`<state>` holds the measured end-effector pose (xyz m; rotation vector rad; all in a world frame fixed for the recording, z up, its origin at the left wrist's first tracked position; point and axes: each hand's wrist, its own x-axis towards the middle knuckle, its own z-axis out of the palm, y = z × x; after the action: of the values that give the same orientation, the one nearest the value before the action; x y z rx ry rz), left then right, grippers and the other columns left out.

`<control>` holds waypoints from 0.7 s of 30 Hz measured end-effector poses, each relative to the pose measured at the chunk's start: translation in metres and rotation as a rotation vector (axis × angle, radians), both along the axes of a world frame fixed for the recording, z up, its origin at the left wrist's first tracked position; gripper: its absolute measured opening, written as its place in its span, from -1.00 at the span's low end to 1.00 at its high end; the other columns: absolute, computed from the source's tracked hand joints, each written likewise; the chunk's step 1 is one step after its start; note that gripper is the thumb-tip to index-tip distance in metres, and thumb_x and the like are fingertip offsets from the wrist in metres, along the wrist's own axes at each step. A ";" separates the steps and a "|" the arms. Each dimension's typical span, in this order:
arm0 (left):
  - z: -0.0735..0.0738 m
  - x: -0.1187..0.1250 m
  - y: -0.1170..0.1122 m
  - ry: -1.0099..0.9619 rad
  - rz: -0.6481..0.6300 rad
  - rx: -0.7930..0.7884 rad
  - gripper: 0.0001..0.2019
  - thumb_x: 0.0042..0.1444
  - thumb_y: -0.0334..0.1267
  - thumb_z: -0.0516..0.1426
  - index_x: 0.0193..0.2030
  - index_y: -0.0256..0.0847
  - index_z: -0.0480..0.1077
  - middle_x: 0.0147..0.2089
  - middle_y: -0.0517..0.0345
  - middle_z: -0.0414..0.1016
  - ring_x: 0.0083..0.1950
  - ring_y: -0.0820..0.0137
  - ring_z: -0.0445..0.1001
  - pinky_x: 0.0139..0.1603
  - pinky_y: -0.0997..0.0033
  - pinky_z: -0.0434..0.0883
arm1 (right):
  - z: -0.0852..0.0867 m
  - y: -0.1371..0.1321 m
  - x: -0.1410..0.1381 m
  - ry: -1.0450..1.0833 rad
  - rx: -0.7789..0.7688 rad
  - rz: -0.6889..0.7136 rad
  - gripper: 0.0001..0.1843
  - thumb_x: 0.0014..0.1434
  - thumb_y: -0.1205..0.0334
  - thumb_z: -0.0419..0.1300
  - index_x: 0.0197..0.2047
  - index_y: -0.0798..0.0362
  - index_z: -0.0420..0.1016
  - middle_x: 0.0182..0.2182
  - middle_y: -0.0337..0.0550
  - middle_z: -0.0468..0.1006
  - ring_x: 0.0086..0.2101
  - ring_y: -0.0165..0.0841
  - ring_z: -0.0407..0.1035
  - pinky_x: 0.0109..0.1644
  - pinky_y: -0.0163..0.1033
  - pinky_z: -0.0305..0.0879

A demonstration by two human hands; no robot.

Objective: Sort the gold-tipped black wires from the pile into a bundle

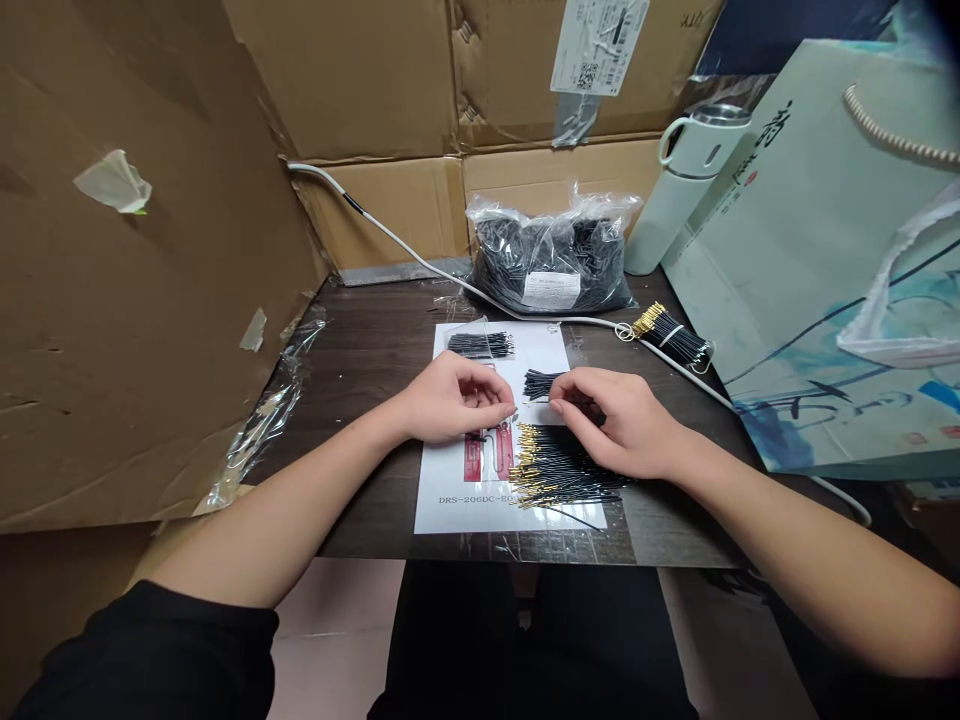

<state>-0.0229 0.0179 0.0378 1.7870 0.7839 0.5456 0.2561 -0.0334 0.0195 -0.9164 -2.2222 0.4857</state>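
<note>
Over the printed white sheet (442,460), my left hand (457,398) is closed in a pinch, thumb against fingertips. Facing it a short way to the right, my right hand (619,420) also pinches; whatever thin thing sits in either grip is too small to make out. Below the right hand spreads a loose pile of black wires with gold terminals (551,470), partly hidden by that hand. A small bunch of black pieces (540,384) lies just behind the right fingertips. Beyond my left hand is a row of black pieces (480,345) on clear plastic.
A clear bag of black pieces (551,255) stands at the back by cardboard (390,210). A tied wire bundle (671,335), a white cable (405,250), a pale green bottle (671,200) and a paper bag (817,260) are on the right. The table edge (480,550) is nearest me.
</note>
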 end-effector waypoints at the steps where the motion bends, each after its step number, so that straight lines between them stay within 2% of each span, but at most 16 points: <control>1: -0.004 0.004 -0.002 -0.042 0.032 -0.009 -0.81 0.17 -0.20 0.40 -0.23 -0.33 0.67 -0.39 0.04 0.62 -0.46 0.50 0.45 -0.42 0.53 0.41 | 0.000 0.000 0.000 0.011 0.006 -0.005 -0.96 0.46 0.33 0.19 -0.09 0.04 0.48 -0.33 -0.18 0.54 -0.39 -0.36 0.36 -0.28 -0.20 0.28; 5: -0.012 0.013 -0.009 -0.147 0.144 -0.058 -0.77 0.18 -0.17 0.42 -0.23 -0.34 0.64 -0.42 0.06 0.60 -0.51 0.51 0.45 -0.50 0.54 0.42 | 0.000 0.000 0.000 0.054 0.042 -0.024 -0.96 0.45 0.34 0.21 -0.08 0.03 0.46 -0.32 -0.19 0.54 -0.39 -0.35 0.37 -0.28 -0.19 0.30; 8: -0.013 0.014 -0.011 -0.171 0.182 -0.048 -0.74 0.16 -0.14 0.45 -0.23 -0.34 0.64 -0.41 0.05 0.62 -0.50 0.51 0.46 -0.51 0.55 0.42 | 0.000 -0.001 0.000 0.082 0.066 -0.045 -0.95 0.45 0.35 0.21 -0.06 0.02 0.47 -0.31 -0.18 0.55 -0.38 -0.34 0.39 -0.28 -0.18 0.32; 13: -0.013 0.014 -0.010 -0.171 0.197 -0.018 -0.72 0.16 -0.12 0.45 -0.22 -0.34 0.64 -0.36 0.01 0.65 -0.50 0.51 0.48 -0.50 0.54 0.44 | 0.000 -0.001 -0.001 0.089 0.084 -0.057 -0.95 0.45 0.34 0.21 -0.05 0.02 0.47 -0.30 -0.16 0.56 -0.37 -0.33 0.40 -0.28 -0.17 0.33; 21: -0.014 0.013 -0.011 -0.149 0.193 0.020 -0.78 0.18 -0.18 0.43 -0.22 -0.34 0.65 -0.41 0.05 0.62 -0.50 0.52 0.46 -0.50 0.55 0.42 | 0.000 0.000 0.000 0.050 0.091 -0.033 -0.95 0.46 0.35 0.19 -0.06 0.02 0.45 -0.29 -0.16 0.56 -0.38 -0.34 0.38 -0.28 -0.17 0.32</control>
<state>-0.0095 0.0071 0.0243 1.6766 0.8541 0.8069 0.2559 -0.0336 0.0196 -0.8825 -2.1616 0.3845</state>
